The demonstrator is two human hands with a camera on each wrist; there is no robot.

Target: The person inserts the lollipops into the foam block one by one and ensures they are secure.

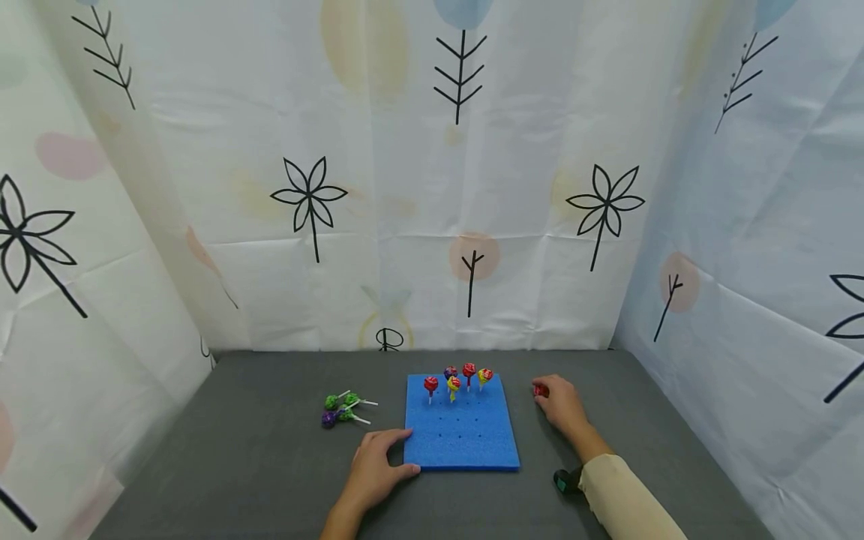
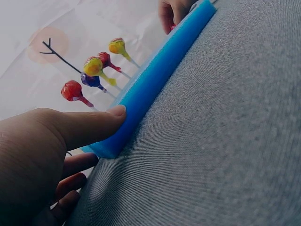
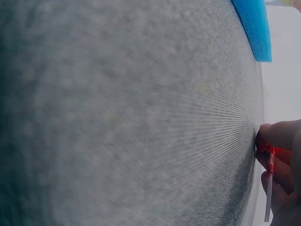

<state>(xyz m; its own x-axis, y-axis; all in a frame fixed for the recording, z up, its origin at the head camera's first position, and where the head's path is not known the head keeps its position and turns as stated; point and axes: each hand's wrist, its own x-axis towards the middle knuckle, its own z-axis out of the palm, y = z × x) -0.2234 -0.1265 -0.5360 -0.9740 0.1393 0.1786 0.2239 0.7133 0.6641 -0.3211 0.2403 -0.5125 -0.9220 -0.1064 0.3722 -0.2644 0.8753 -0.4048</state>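
Right of the foam board (image 1: 466,439), the right hand (image 1: 562,405) pinches a red lollipop (image 1: 540,390) low over the counter (image 1: 270,465), stick pointing back toward the wrist. Board holes lie to its left. Meanwhile the left hand (image 1: 378,465) presses flat on the board's near-left corner.

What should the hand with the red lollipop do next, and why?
Probably lift the red lollipop and carry it to the blue foam board. The right hand pinches it on the table, five lollipops already stand in holes, and the left hand steadies the board's corner.
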